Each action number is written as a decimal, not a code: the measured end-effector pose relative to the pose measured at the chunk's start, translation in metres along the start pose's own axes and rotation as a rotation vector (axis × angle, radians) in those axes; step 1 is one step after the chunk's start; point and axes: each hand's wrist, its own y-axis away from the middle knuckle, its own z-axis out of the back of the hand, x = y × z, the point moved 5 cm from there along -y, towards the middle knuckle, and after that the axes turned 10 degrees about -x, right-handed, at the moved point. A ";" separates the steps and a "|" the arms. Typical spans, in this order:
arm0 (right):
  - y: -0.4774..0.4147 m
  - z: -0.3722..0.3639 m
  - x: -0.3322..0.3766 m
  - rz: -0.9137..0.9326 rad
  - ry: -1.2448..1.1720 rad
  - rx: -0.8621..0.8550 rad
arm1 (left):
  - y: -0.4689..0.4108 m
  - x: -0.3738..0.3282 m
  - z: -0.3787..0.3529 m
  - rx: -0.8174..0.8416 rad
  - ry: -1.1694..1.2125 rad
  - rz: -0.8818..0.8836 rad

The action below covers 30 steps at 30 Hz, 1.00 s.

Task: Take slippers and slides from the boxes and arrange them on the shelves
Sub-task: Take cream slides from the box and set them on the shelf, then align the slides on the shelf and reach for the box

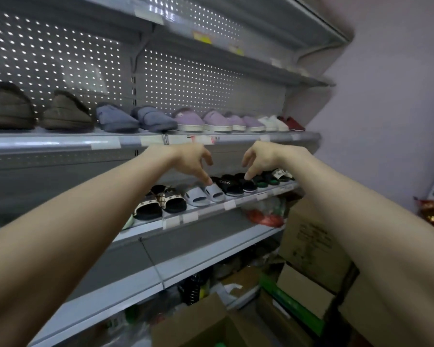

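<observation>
Both my arms reach to the middle shelf, where slides stand in a row. My left hand hangs over a pair of white slides, its fingertips touching the right one. My right hand has its fingers pointing down onto black slides beside a black pair marked "Super". Neither hand grips anything. Left of the white pair stand black slides with patterned straps. Black and green slides follow to the right.
The shelf above carries closed slippers: brown, blue-grey, lilac, white and red. Cardboard boxes stand stacked at the right, and another open box sits low in front. Bagged goods lie under the lower shelves.
</observation>
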 end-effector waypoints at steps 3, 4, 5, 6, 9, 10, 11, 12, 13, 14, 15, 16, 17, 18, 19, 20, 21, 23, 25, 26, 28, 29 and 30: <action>-0.026 -0.011 -0.022 0.017 -0.003 -0.002 | -0.030 0.003 -0.017 -0.001 0.003 0.016; -0.036 -0.015 -0.028 0.025 0.001 -0.002 | -0.043 0.005 -0.024 0.000 -0.003 0.021; -0.046 -0.020 -0.035 0.032 0.012 0.003 | -0.055 0.008 -0.031 0.006 -0.010 0.029; -0.057 -0.025 -0.041 0.040 0.021 0.013 | -0.068 0.011 -0.038 0.012 -0.015 0.037; -0.092 -0.036 -0.058 0.066 0.067 0.046 | -0.109 0.023 -0.052 -0.008 -0.014 0.062; -0.105 -0.040 -0.064 0.070 0.075 0.052 | -0.122 0.027 -0.057 -0.010 -0.002 0.073; -0.118 -0.043 -0.070 0.073 0.075 0.052 | -0.134 0.030 -0.062 -0.013 0.008 0.086; -0.132 -0.046 -0.074 0.083 0.073 0.052 | -0.145 0.033 -0.067 -0.016 0.011 0.097; -0.141 -0.051 -0.077 0.092 0.072 0.056 | -0.153 0.036 -0.073 -0.012 0.008 0.105; -0.151 -0.057 -0.081 0.099 0.066 0.073 | -0.161 0.039 -0.081 0.002 0.015 0.122; -0.163 -0.065 -0.086 0.106 0.052 0.097 | -0.170 0.045 -0.090 0.026 0.028 0.150; -0.177 -0.077 -0.091 0.120 0.036 0.117 | -0.179 0.052 -0.102 0.047 0.039 0.176; -0.184 -0.087 -0.094 0.131 0.024 0.123 | -0.183 0.056 -0.113 0.063 0.036 0.185; -0.191 -0.100 -0.097 0.150 0.010 0.131 | -0.187 0.060 -0.125 0.081 0.027 0.192; -0.202 -0.116 -0.101 0.169 -0.010 0.159 | -0.190 0.066 -0.141 0.116 0.024 0.209; -0.212 -0.134 -0.106 0.182 -0.031 0.205 | -0.193 0.071 -0.159 0.164 0.024 0.237; -0.220 -0.155 -0.110 0.193 -0.041 0.261 | -0.194 0.077 -0.177 0.210 0.026 0.269; -0.234 -0.196 -0.118 0.215 -0.047 0.358 | -0.199 0.089 -0.212 0.268 0.026 0.336; -0.247 -0.235 -0.126 0.256 -0.054 0.418 | -0.207 0.103 -0.245 0.273 0.049 0.403; -0.253 -0.252 -0.128 0.283 -0.053 0.451 | -0.210 0.108 -0.262 0.274 0.070 0.440; -0.261 -0.289 -0.138 0.331 -0.046 0.525 | -0.211 0.113 -0.298 0.303 0.116 0.516; -0.264 -0.307 -0.144 0.348 -0.047 0.555 | -0.209 0.116 -0.317 0.321 0.142 0.552; -0.268 -0.326 -0.151 0.360 -0.049 0.579 | -0.205 0.119 -0.336 0.332 0.175 0.589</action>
